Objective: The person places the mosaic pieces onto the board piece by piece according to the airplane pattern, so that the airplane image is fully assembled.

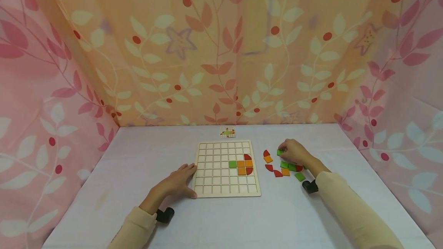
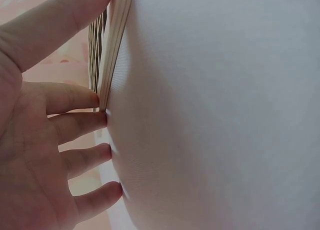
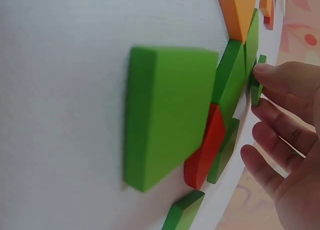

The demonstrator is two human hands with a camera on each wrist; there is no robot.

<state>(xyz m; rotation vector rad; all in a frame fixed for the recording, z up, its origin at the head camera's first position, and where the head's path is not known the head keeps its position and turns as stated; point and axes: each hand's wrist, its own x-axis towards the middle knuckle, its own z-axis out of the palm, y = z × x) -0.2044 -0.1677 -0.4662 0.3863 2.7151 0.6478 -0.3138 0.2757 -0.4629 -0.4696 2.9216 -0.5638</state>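
The left hand (image 1: 178,180) lies along the left side of the board (image 1: 207,183), thumb near the near corner, fingers spread and loosely extended, touching the edge without gripping it. The right hand (image 1: 294,151) pinches a green tile (image 1: 280,152) between thumb and fingers, its other fingers loosely bent; this tile is to the right of the board, at the far side of the loose pieces. The hands are well apart.

The board lies flat on the white counter (image 1: 225,222) and bears a grid. Toward its right side sit six pieces: a green square (image 1: 232,164), then two orange squares (image 1: 244,163) to its right in the same row, a third orange square (image 1: 241,171) below the first of these, a red quarter-round (image 1: 249,171) beside that, and another red quarter-round (image 1: 247,157) above, in the rightmost column.

Between the board and the right forearm lie loose red, orange and green pieces (image 1: 285,172), some touching. The right wrist view shows one green piece (image 3: 172,115) large in front, with a red piece (image 3: 205,150) just behind it. A small patterned card (image 1: 227,131) lies just beyond the board's far edge. Flowered cloth (image 1: 214,49) hangs behind the counter.
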